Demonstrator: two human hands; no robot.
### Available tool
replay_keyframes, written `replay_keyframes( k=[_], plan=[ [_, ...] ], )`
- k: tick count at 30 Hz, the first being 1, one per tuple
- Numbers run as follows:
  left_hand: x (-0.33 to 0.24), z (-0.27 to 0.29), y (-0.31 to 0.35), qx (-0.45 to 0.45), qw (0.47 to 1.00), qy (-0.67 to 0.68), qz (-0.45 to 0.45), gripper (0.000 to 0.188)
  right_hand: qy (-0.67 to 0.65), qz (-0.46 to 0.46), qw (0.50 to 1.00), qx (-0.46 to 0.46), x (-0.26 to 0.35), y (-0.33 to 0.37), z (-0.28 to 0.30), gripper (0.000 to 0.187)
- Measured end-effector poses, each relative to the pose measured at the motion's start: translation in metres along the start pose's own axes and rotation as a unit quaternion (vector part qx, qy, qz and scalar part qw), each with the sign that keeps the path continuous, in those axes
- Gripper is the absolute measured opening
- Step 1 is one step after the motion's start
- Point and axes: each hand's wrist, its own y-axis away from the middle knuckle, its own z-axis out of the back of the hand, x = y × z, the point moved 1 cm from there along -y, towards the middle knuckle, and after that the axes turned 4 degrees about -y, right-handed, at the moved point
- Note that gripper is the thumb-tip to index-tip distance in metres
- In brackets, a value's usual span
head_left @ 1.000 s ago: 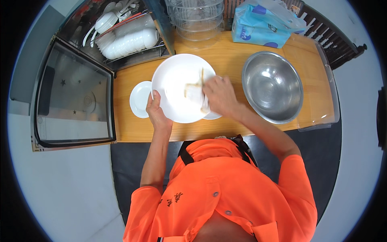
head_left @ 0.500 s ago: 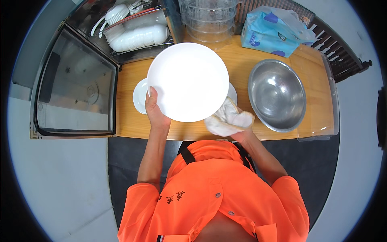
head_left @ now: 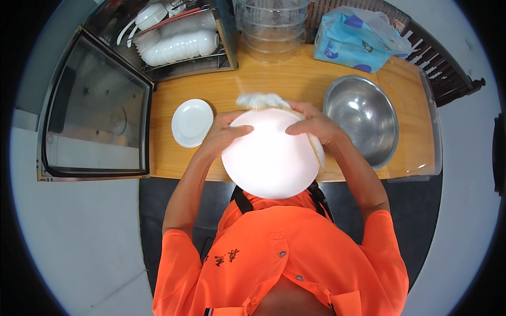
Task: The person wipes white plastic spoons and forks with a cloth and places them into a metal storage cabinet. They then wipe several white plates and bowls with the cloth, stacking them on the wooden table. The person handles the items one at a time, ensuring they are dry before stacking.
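Observation:
A large round white plate [head_left: 271,158] is held tilted in front of my waist, at the table's near edge. My left hand [head_left: 225,134] grips its upper left rim, thumb on the face and fingers behind. My right hand [head_left: 318,125] clasps the upper right rim, thumb over the face, with a white cloth [head_left: 262,100] that has a yellowish edge. Part of the cloth sticks out beyond the far rim and part hangs along the right side; the rest is hidden behind the plate. A smaller white plate [head_left: 192,122] lies on the table, left of my left hand.
A steel bowl [head_left: 363,124] stands right of my right hand. At the back left, a cabinet with its glass door [head_left: 100,116] swung out holds stacked white bowls [head_left: 182,48]. Clear stacked racks [head_left: 271,26] and a blue tissue pack [head_left: 350,42] stand at the back.
The large plate has come nearer my body and tilted. My right hand has moved up with the cloth onto its rim. My left hand has shifted right, to the upper rim.

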Motion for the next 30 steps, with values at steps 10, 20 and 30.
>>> replay_keyframes(
  k=[10,20,30],
  plan=[
    [0.001,-0.007,0.075,0.019,0.751,-0.474,-0.46,0.047,-0.176,0.003,0.966,-0.189,-0.07,-0.004,0.046,0.063],
    [0.018,-0.018,0.07,0.027,0.69,-0.513,-0.51,0.02,-0.256,-0.056,0.957,-0.126,-0.074,-0.013,0.058,0.046],
    [0.007,-0.008,0.038,-0.195,0.926,0.306,-0.1,0.025,-0.086,0.255,0.933,-0.24,-0.066,-0.014,0.023,0.034]
  ],
)
